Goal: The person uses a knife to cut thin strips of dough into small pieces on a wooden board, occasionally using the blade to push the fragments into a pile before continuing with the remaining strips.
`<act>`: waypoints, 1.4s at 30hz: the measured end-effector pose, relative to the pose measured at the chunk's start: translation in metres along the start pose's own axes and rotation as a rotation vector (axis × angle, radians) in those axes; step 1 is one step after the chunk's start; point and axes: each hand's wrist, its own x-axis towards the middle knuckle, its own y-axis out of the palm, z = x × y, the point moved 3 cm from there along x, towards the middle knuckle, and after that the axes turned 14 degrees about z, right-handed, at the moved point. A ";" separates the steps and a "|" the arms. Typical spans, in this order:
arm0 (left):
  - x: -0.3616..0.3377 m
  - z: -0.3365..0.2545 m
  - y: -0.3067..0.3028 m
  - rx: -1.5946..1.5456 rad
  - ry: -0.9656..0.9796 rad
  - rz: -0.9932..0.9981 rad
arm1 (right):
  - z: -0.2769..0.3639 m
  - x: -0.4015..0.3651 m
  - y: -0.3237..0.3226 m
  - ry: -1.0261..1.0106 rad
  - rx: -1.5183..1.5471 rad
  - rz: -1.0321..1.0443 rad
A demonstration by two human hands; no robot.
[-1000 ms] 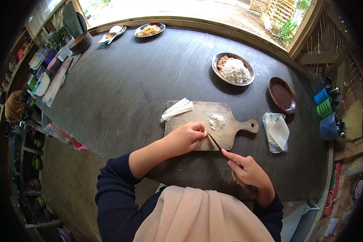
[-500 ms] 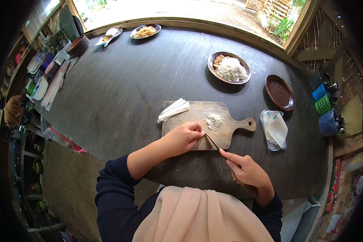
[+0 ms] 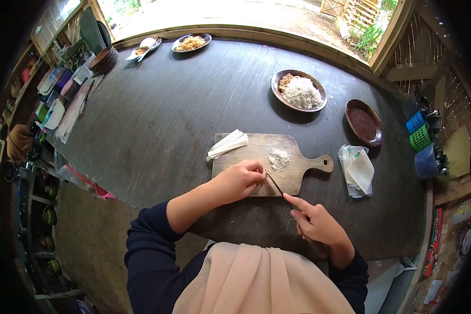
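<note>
My right hand [image 3: 316, 224] is closed round the handle of a knife [image 3: 275, 184], its dark blade angled up and left to my left fingertips. My left hand [image 3: 240, 181] rests over the lower middle of a wooden cutting board [image 3: 283, 140], fingers curled and pressed together. Whatever they pinch is hidden behind the knuckles. Just beyond the knife tip lies a small pile of thin white shreds [image 3: 279, 159]. Several long white strips [image 3: 228, 144] are stacked at the board's upper left corner.
Beyond the board stands a plate [image 3: 273, 93] heaped with white shreds and brownish food. To the right are an oval brown dish [image 3: 364, 123] and a plastic packet [image 3: 356, 170]. Plates of food [image 3: 191, 43] stand by the window; colored baskets [image 3: 419, 136] line the right edge.
The whole view has shifted slightly. Both hands and the knife keep nearly the same place on the board, with only a small movement of the right hand.
</note>
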 end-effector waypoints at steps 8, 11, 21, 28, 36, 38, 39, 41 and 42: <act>0.001 0.001 0.001 -0.009 0.008 -0.003 | 0.001 0.000 0.001 0.009 0.024 0.020; 0.001 0.000 -0.001 -0.018 0.004 -0.004 | -0.001 0.004 0.003 0.011 0.028 0.018; 0.001 -0.003 -0.002 -0.020 -0.016 0.017 | -0.001 -0.008 -0.006 0.051 -0.050 0.055; 0.001 -0.004 -0.003 -0.002 0.018 -0.018 | -0.001 -0.009 -0.010 0.069 0.014 0.054; 0.001 -0.002 -0.002 -0.066 0.012 -0.030 | 0.001 -0.008 -0.007 0.007 0.106 -0.029; 0.001 -0.002 -0.002 -0.061 0.019 -0.037 | 0.000 -0.006 -0.007 -0.005 0.097 -0.024; 0.001 -0.001 -0.003 -0.057 0.031 -0.047 | -0.001 -0.004 -0.007 -0.016 0.083 -0.022; 0.001 -0.002 -0.004 -0.062 0.013 -0.025 | -0.008 0.000 -0.006 -0.022 0.052 -0.050; 0.000 -0.003 -0.004 -0.065 -0.003 -0.010 | -0.011 0.001 -0.006 -0.030 0.013 -0.079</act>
